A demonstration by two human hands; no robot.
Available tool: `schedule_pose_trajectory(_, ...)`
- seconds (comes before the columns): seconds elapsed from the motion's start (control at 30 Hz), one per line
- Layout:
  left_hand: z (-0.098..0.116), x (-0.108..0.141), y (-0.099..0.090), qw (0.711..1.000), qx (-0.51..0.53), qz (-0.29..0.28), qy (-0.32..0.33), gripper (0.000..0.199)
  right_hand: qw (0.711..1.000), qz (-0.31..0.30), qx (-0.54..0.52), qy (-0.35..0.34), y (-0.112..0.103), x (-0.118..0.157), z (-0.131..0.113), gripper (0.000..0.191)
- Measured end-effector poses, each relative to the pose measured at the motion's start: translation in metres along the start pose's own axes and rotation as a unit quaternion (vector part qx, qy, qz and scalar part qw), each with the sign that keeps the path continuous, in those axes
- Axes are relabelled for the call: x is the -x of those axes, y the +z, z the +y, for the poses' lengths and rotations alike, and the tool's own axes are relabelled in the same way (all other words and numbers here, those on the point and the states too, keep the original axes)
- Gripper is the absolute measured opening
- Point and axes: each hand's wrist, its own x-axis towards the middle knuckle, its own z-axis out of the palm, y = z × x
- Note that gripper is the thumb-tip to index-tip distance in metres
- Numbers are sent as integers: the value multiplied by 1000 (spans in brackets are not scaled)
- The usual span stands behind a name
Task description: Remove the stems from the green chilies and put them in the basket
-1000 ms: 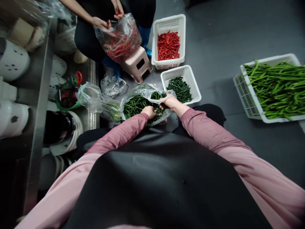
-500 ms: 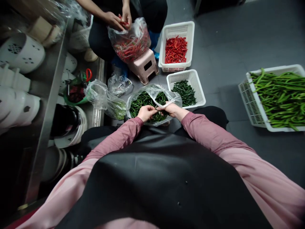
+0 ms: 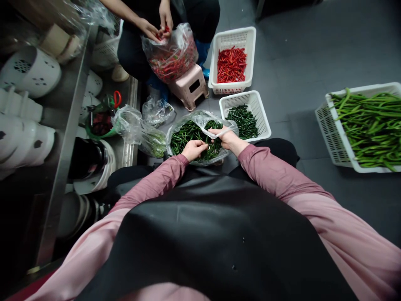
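Between my knees stands an open clear plastic bag (image 3: 175, 130) full of green chillies (image 3: 187, 134). My left hand (image 3: 194, 149) is over the bag's middle, thumb and fingers pinched together; what they hold is too small to make out. At the bag's right side my right hand (image 3: 224, 137) has its fingers curled over the chillies, closed on something I cannot make out. Just beyond it, a white basket (image 3: 262, 115) holds more green chillies (image 3: 242, 121).
Across from me a person's hands (image 3: 158, 30) work over a bag of red chillies (image 3: 172, 58) on a pink stool (image 3: 189, 85). A white basket (image 3: 250, 50) of red chillies is behind. Long green vegetables fill a basket (image 3: 336, 140) at right; a metal shelf (image 3: 67, 125) runs along the left.
My right hand has moved slightly up and away from my left hand, so the gap between them is wider. The other person's hands have shifted a little.
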Motion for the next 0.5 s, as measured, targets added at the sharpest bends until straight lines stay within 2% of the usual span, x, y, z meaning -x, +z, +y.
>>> schedule_pose_trajectory(0.07, 3, -1, 2, 1000, -1, 4, 3, 23, 999, -32, 31, -11, 4, 3, 2, 25)
schedule_pose_trajectory(0.13, 4, -5, 3, 1000, -3, 20, -6, 21, 992, -31, 94, -74, 7, 6, 2, 26)
schedule_pose_trajectory(0.23, 2, -10, 2, 991, 53, 77, -91, 22, 950, 30, 221, -217, 8, 10, -2, 21)
schedule_pose_trajectory(0.27, 1, -12, 0, 984, 82, 100, -120, 22, 939, 48, 244, -239, 7, 10, -3, 19)
schedule_pose_trajectory(0.3, -1, -12, -2, 977, 110, 117, -138, 22, 939, 59, 247, -233, 6, 10, -3, 18)
schedule_pose_trajectory(0.33, -2, -12, -5, 973, 134, 122, -142, 22, 950, 62, 233, -198, 4, 9, -3, 16)
schedule_pose_trajectory(0.4, -2, -10, -9, 971, 173, 107, -129, 23, 981, 37, 180, -68, 1, 7, -1, 16)
schedule_pose_trajectory(0.47, 0, -7, -11, 967, 210, 89, -116, 24, 989, -20, 130, 61, 0, 7, 3, 17)
schedule_pose_trajectory(0.5, 2, -6, -11, 964, 225, 89, -111, 25, 987, -56, 108, 103, 0, 7, 4, 18)
